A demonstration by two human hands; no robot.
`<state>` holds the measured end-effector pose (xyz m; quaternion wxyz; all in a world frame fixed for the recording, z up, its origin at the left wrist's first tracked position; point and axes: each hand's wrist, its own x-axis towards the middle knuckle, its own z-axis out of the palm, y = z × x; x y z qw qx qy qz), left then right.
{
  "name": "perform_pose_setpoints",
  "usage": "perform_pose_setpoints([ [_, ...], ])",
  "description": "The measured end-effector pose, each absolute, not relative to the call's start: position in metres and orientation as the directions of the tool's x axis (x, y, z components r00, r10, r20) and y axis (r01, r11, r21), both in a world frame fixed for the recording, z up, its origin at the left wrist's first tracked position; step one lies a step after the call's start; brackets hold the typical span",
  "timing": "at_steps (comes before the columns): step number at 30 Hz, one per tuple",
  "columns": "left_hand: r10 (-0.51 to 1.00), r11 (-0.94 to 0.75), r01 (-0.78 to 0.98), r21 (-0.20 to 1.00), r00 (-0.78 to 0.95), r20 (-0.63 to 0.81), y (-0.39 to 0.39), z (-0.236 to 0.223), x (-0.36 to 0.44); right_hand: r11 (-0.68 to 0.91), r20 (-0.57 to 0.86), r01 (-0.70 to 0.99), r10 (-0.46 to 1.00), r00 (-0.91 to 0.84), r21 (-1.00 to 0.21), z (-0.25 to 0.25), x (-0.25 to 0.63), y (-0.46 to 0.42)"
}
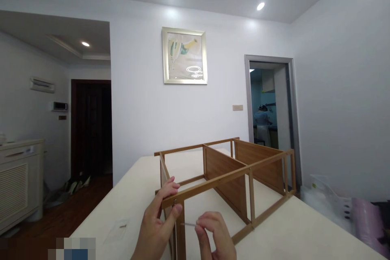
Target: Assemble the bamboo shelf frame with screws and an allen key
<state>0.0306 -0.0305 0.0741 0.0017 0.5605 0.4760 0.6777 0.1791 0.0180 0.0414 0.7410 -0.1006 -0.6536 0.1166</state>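
Note:
A wooden shelf frame [231,170] with brown panels lies on its side on a cream table [304,231]. My left hand [158,219] grips the near corner of the frame, fingers over the top rail and thumb pressed by a small screw [174,202]. Just to its right, my right hand [215,233] is closed in a pinch on a thin metal tool [188,224] whose tip points left toward that corner.
A small clear bag [120,227] lies on the table at the left. Plastic bags [335,207] and a pink roll [367,221] sit at the right edge. A white cabinet [18,183] stands at far left. Through the doorway a person [262,126] stands in the far room.

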Motion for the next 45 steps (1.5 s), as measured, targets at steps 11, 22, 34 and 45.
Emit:
perform_pose_setpoints([
  [11, 0.418, -0.622, 0.501, 0.602, -0.437, 0.796, -0.017, 0.063, 0.039, 0.985, 0.993, 0.155, -0.09, 0.081, 0.076, 0.083, 0.173, 0.014],
  [22, 0.446, -0.632, 0.463, 0.621, -0.438, 0.78, -0.022, 0.068, 0.043, 0.971, 0.986, 0.192, -0.157, 0.056, 0.144, 0.085, 0.172, 0.016],
  [34, 0.462, -0.639, 0.436, 0.634, -0.441, 0.769, -0.02, 0.067, 0.043, 0.92, 0.954, 0.253, -0.295, -0.055, 0.299, 0.098, 0.185, 0.017],
  [45, 0.462, -0.635, 0.45, 0.627, -0.43, 0.776, -0.021, 0.066, 0.043, 0.837, 0.876, 0.286, -0.39, -0.284, 0.466, 0.118, 0.2, 0.016],
])
